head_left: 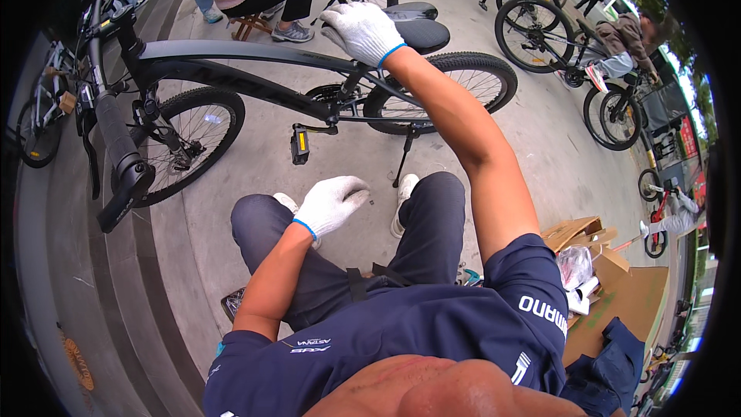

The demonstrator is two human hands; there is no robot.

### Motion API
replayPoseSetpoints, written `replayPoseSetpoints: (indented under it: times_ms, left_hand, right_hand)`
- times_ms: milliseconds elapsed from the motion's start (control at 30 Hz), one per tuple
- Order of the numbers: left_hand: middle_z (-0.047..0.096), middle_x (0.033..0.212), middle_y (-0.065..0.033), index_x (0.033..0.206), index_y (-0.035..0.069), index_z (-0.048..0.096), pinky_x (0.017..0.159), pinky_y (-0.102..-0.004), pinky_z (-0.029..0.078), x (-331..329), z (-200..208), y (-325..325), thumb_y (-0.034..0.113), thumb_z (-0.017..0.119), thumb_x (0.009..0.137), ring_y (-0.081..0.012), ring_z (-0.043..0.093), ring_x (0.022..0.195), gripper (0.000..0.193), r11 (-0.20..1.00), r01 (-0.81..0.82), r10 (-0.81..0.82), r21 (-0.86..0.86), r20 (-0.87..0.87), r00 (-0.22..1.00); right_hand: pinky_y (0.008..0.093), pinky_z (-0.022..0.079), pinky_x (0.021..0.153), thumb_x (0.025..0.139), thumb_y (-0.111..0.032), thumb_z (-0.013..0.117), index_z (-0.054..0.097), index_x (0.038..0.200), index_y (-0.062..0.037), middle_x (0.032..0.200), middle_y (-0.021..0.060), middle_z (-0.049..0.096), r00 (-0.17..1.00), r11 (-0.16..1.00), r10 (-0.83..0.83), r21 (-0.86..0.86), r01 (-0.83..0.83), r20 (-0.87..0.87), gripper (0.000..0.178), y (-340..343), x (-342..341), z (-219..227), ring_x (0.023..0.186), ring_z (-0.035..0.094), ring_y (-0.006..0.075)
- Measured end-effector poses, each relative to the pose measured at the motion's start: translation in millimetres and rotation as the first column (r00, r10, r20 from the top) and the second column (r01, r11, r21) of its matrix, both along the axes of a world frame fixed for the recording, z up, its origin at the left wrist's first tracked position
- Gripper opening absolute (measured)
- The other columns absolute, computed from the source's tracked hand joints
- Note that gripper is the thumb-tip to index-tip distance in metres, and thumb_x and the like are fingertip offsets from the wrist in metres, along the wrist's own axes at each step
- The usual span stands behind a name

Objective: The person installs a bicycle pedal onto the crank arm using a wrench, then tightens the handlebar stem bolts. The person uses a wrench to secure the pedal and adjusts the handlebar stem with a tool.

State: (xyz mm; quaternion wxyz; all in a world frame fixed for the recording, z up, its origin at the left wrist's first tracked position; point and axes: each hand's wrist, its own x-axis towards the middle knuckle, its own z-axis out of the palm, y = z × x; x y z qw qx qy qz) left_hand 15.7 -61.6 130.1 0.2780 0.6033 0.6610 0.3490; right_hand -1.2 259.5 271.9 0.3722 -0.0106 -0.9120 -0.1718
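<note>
Reaching far across the frame, the right hand (361, 31) in a white work glove rests on the bike (255, 69) just ahead of the saddle (421, 31), fingers curled down over the rear of the top tube; I judge this steadies the frame, though whether the fingers truly clamp the tube cannot be told from here. The bike stands side-on in front of the seated person, propped on its kickstand (404, 156), front wheel (185, 139) to the left and rear wheel (455, 85) to the right, so the cranks and pedal (299, 144) face the knees within easy reach. The left hand (332, 202), gloved too, hovers near above the left knee, fingers loosely bent and gripping nothing visible, apparently kept free. A second handlebar (116, 147) of another bike juts in at the near left. Cardboard (610, 278) lies flattened on the ground at the near right, with a plastic bag (575, 266) on it, likely unpacked wrapping kept out of the way. Farther off, another person sits on a stool (251, 27), and more bikes stand at the far right.
</note>
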Motion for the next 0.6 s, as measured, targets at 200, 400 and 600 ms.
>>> replayPoseSetpoints:
  times_ms: [200, 400, 600]
  left_hand:
    - [0.08, 0.11, -0.0156, 0.119, 0.003, 0.079, 0.091, -0.0372, 0.059, -3.4, -0.7, -11.3, 0.021, 0.072, 0.103, -0.0296, 0.077, 0.1, 0.025, 0.998, -0.036, 0.035, 0.043, 0.02, 0.999]
    - [0.079, 0.112, -0.0162, 0.12, 0.003, 0.078, 0.092, -0.0389, 0.059, -14.9, 1.7, -33.4, 0.023, 0.07, 0.104, -0.0317, 0.077, 0.103, 0.026, 0.998, -0.026, 0.027, 0.059, -0.02, 0.999]
    - [0.079, 0.113, -0.016, 0.121, 0.005, 0.077, 0.093, -0.0406, 0.059, -20.4, 2.4, -36.8, 0.025, 0.069, 0.105, -0.0332, 0.077, 0.105, 0.027, 0.999, -0.029, 0.03, 0.018, -0.051, 0.998]
  right_hand:
    - [0.05, 0.056, 0.102, 0.106, -0.046, 0.061, 0.077, 0.129, -0.0133, 0.117, 0.0136, 0.079, 0.98, 0.971, -0.198, -0.135, 0.198, 0.014, 0.043, 33.6, 49.6, 6.8, 0.113, 0.074, 0.036]
    - [0.0497, 0.055, 0.106, 0.109, -0.04, 0.053, 0.073, 0.136, -0.014, 0.137, 0.0185, 0.073, 0.501, 0.538, -0.805, 0.036, 0.842, 0.318, 0.043, 70.6, 116.4, 58.5, 0.126, 0.068, 0.0404]
    - [0.0482, 0.051, 0.113, 0.107, -0.036, 0.067, 0.069, 0.139, -0.0074, 0.143, 0.0224, 0.069, 0.877, 0.956, -0.289, -0.06, 0.289, -0.384, 0.043, 59.4, 127.2, 66.2, 0.134, 0.064, 0.0425]
